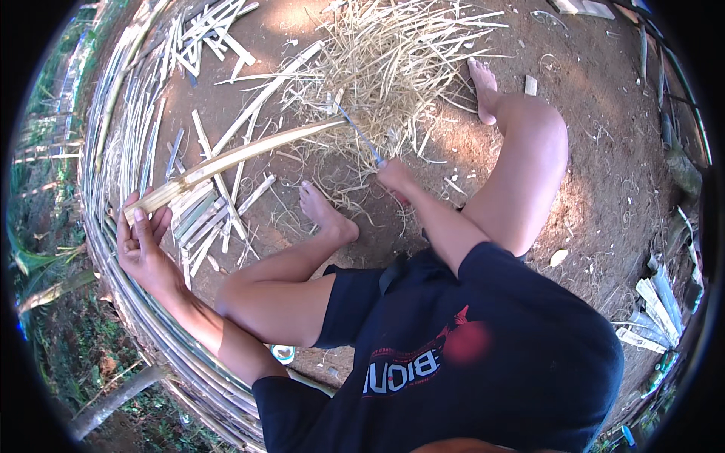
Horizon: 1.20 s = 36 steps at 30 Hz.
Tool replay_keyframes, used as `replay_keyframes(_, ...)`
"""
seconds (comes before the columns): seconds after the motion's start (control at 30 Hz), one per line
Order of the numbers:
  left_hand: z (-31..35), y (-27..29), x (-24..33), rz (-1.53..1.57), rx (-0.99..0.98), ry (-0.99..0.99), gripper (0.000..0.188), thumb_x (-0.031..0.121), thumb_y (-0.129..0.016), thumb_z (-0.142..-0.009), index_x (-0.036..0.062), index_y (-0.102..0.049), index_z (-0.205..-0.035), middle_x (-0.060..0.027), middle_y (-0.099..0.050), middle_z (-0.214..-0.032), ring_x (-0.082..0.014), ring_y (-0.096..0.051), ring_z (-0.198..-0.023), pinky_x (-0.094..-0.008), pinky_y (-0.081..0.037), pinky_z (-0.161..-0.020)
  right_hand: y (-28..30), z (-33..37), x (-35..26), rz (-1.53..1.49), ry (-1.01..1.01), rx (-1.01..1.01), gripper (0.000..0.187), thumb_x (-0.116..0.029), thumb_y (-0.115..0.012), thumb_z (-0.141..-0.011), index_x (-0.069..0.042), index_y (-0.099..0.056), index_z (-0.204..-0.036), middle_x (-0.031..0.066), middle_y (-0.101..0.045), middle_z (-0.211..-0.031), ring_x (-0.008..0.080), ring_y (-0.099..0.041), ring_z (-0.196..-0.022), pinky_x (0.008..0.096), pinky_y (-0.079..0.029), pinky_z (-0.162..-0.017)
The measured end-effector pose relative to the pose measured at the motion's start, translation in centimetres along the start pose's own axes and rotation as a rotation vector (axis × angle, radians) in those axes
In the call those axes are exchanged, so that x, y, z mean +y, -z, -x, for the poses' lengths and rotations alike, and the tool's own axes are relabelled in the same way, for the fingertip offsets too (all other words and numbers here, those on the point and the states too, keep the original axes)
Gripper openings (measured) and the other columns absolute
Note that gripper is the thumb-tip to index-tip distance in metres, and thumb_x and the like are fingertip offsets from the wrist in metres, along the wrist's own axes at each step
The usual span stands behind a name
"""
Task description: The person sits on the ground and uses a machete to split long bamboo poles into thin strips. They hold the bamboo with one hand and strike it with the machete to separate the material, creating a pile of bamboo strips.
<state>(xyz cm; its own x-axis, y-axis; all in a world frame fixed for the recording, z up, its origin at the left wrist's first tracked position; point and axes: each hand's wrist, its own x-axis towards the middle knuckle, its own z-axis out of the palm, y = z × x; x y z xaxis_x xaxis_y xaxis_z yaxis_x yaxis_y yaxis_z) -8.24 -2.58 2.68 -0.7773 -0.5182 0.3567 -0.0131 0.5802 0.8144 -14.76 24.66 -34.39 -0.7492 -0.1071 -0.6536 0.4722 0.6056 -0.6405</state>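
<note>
My left hand is closed around the near end of a long pale bamboo strip, thumb on top. The strip slants up to the right, its far end by a heap of shavings. In my right hand is the handle of a knife; its narrow blade points up and left. The blade tip lies close to the strip's far end; whether they touch I cannot tell. Below the strip, a stack of short split bamboo pieces lies on the ground near my left foot.
A heap of thin bamboo shavings covers the ground ahead, between my feet. Long bamboo poles curve along the left side. More short sticks lie at the far left. Split husk pieces sit at the right. A can stands beside my left thigh.
</note>
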Motion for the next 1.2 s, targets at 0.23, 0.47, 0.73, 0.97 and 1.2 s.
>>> replay_keyframes(0.23, 0.5, -0.4, 1.1, -0.026, -0.014, -0.009, 0.033, 0.014, -0.054, -0.098, -0.0082, -0.055, -0.123, -0.0217, -0.067, -0.107, -0.0196, -0.069, -0.081, -0.0281, -0.059, -0.073, -2.9, 0.4, 0.8, 0.069, 0.059, 0.03, 0.033, -0.029, -0.054, -0.092, -0.002, -0.068, -0.102, 0.0231, -0.068, -0.099, 0.0358, -0.068, -0.09, 0.0469, -0.052, -0.084)
replay_keyframes(0.47, 0.3, -0.3, 1.0, -0.022, -0.015, -0.024, 0.036, 0.014, -0.054, -0.098, -0.0091, -0.054, -0.124, -0.0236, -0.066, -0.11, -0.0206, -0.069, -0.088, -0.0279, -0.059, -0.077, -4.5, -0.7, 1.3, 0.034, 0.089, 0.113, 0.03, -0.027, -0.056, -0.086, 0.0, -0.067, -0.095, 0.0229, -0.069, -0.085, 0.0327, -0.069, -0.083, 0.045, -0.054, -0.076)
replay_keyframes(0.73, -2.5, 3.5, -2.8, 0.235, 0.133, -0.081, 0.033, 0.013, -0.051, -0.099, -0.0063, -0.046, -0.126, -0.0277, -0.062, -0.112, -0.0324, -0.065, -0.103, -0.0389, -0.06, -0.085, -2.1, -1.7, 2.7, 0.077, -0.148, 0.108, 0.053, -0.037, -0.064, -0.082, -0.008, -0.054, -0.126, 0.0213, -0.055, -0.126, 0.03, -0.055, -0.118, 0.0426, -0.044, -0.098)
replay_keyframes(0.97, -4.1, 5.1, -5.1, 0.421, 0.117, -0.162, 0.031, 0.015, -0.053, -0.098, -0.0033, -0.044, -0.123, -0.0259, -0.062, -0.111, -0.0366, -0.064, -0.103, -0.0442, -0.06, -0.084, -0.9, 2.6, -5.8, 0.218, 0.545, 0.065, 0.07, -0.032, -0.06, -0.09, -0.017, -0.028, -0.15, 0.0163, -0.027, -0.152, 0.0348, -0.027, -0.14, 0.0474, -0.025, -0.115)
replay_keyframes(1.2, -4.7, 6.3, -4.3, 0.497, 0.092, -0.141, 0.036, 0.012, -0.05, -0.099, -0.0039, -0.04, -0.13, -0.026, -0.058, -0.12, -0.0387, -0.061, -0.11, -0.0454, -0.056, -0.09, -3.6, 4.1, -4.1, 0.24, 0.65, -0.263, 0.039, -0.035, -0.06, -0.092, -0.01, -0.056, -0.121, 0.0142, -0.062, -0.114, 0.0327, -0.055, -0.112, 0.0475, -0.042, -0.096)
